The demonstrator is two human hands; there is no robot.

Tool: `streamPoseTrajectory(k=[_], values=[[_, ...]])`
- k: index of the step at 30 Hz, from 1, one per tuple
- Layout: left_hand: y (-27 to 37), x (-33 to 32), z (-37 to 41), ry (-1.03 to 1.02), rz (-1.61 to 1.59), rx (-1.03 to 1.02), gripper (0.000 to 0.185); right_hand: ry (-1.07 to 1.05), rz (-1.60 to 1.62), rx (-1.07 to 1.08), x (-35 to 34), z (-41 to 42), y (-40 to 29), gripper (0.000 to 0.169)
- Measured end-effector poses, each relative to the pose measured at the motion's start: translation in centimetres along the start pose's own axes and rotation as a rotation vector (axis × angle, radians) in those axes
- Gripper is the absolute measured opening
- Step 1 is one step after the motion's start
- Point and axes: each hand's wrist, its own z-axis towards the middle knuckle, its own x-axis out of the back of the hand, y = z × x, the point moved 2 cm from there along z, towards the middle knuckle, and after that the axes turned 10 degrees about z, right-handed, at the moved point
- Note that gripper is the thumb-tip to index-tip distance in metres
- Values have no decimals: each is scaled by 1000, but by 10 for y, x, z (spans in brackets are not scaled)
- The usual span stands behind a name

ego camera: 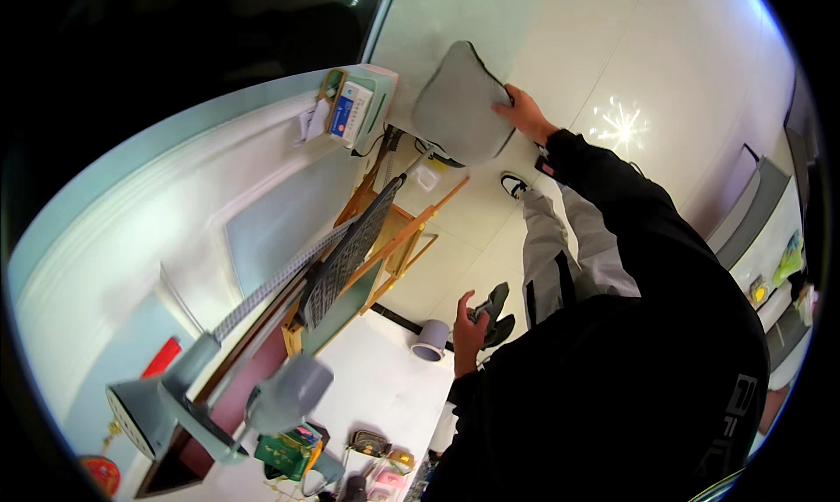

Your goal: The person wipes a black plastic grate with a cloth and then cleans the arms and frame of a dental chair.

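My right hand [522, 113] grips the edge of a grey padded cushion-like panel [459, 112], with the thumb on its face. A thin pole runs from beneath the panel down towards a dark mesh panel [357, 253]. Lower in the view, my left hand [471, 331] holds a crumpled dark grey cloth-like item [495, 312]; its exact kind cannot be told. A grey-purple mug or cup [430, 341] lies close to the left hand, by the edge of a white surface [380, 377].
Folding wooden frames [394, 256] lean at centre-left. A grey-green lamp [164, 397] stands at lower left, near a green bag [289, 451] and small boxes. A tissue-box-like holder [357, 108] sits on the ledge. My shoe [514, 185] rests on the tiled floor [459, 239].
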Motion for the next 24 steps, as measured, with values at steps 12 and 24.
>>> streamPoseTrajectory(k=[12, 24], values=[[66, 89, -42, 56, -194, -401, 85, -693, -651, 334, 56, -220, -266, 33], [-5, 130, -98, 152, -439, -475, 71, -1090, -535, 427, -31, -356, -373, 30]])
